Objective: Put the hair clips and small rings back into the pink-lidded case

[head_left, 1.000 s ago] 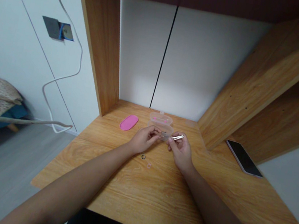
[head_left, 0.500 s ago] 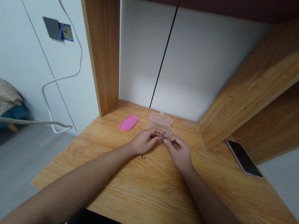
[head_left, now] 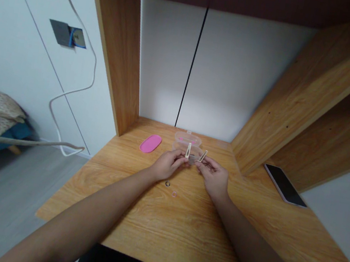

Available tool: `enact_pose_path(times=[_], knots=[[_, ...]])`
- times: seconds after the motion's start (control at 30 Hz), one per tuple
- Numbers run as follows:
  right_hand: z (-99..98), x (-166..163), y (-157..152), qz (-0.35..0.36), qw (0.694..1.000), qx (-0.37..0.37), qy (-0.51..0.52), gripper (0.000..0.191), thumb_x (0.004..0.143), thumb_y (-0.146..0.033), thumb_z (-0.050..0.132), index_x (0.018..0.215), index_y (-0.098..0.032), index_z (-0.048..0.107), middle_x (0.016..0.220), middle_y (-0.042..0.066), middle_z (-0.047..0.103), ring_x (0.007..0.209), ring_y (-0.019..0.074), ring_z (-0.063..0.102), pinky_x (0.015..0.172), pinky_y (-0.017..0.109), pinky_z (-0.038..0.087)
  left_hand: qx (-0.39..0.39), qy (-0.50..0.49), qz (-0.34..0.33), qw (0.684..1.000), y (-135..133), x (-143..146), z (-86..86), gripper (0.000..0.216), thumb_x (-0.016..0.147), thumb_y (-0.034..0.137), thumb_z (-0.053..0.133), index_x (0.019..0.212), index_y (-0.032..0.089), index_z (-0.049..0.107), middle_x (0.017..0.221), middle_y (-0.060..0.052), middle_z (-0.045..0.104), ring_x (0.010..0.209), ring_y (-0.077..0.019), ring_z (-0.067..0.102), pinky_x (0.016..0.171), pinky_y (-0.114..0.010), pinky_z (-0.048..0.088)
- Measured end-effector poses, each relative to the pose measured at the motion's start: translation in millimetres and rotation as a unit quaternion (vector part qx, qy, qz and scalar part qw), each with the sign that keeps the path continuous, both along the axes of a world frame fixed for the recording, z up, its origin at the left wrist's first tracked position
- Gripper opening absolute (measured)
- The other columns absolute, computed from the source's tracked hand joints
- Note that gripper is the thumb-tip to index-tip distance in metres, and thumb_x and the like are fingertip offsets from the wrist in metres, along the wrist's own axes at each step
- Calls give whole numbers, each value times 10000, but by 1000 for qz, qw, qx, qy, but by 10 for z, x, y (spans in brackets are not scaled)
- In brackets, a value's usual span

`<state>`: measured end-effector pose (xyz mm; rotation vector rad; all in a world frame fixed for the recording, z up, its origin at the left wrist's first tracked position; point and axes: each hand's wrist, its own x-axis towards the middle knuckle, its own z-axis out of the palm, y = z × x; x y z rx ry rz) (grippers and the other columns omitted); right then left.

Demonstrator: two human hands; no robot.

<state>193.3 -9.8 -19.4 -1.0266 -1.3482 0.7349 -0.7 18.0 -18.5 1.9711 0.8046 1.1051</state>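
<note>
My left hand (head_left: 168, 164) is closed, pinching the lower end of a pale hair clip (head_left: 188, 150) that stands upright. My right hand (head_left: 215, 181) is closed too, with a second pale hair clip (head_left: 203, 155) between its fingertips, tilted to the right. Just behind both hands lies an open clear plastic case (head_left: 188, 138), with something pink in its back half. Its front half is partly hidden by the fingers and clips. On the desk nearer to me are a black hair tie (head_left: 167, 184) and a pink hair tie (head_left: 174, 194).
A pink oval tray (head_left: 151, 143) lies left of the case on the wooden desk (head_left: 159, 230). To the right, a phone (head_left: 286, 185) rests by the slanting wooden panel (head_left: 294, 110). A white cable (head_left: 94, 69) hangs along the left wall.
The two hair clips, earlier held low and mostly covered by the fingers, now point up and stand apart. My right hand has shifted slightly right.
</note>
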Motion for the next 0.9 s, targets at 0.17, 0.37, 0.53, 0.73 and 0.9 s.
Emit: enact_pose_path(times=[0.17, 0.37, 0.53, 0.73, 0.9], knots=[[-50, 2, -4, -8, 1000, -21, 3, 409, 679, -431, 828, 992, -173, 773, 780, 57, 754, 599, 152, 649, 557, 284, 546, 1, 20, 2, 1000, -3, -5, 9, 262, 973, 374, 505, 1036, 161, 643, 833, -29, 743, 652, -126, 619, 671, -229, 475], [-87, 31, -8, -12, 999, -17, -43, 378, 728, -412, 794, 1038, -195, 779, 900, 72, 787, 746, 212, 727, 727, 359, 601, 18, 49, -14, 999, -14, -20, 31, 273, 976, 376, 511, 1035, 164, 672, 802, -24, 745, 684, -131, 646, 684, -219, 469], [-65, 43, -14, -20, 997, -7, -78, 368, 755, -397, 777, 1069, -205, 775, 913, 61, 792, 758, 212, 733, 759, 349, 599, 22, 49, -18, 998, -23, -20, 35, 288, 975, 383, 517, 1065, 159, 674, 821, -34, 749, 703, -135, 660, 686, -216, 473], [-7, 26, -55, -30, 995, 1, -96, 338, 754, -377, 764, 1040, -199, 784, 880, 59, 795, 738, 222, 739, 741, 353, 605, 27, 46, -22, 998, -32, -28, 45, 301, 982, 388, 507, 1088, 165, 678, 835, -37, 747, 733, -140, 671, 712, -220, 478], [16, 22, -74, -26, 993, 3, -111, 336, 762, -367, 754, 1056, -206, 780, 905, 56, 795, 766, 228, 741, 758, 362, 603, 30, 44, -24, 998, -32, -30, 40, 297, 985, 375, 503, 1100, 170, 683, 822, -35, 745, 732, -141, 673, 717, -221, 479]])
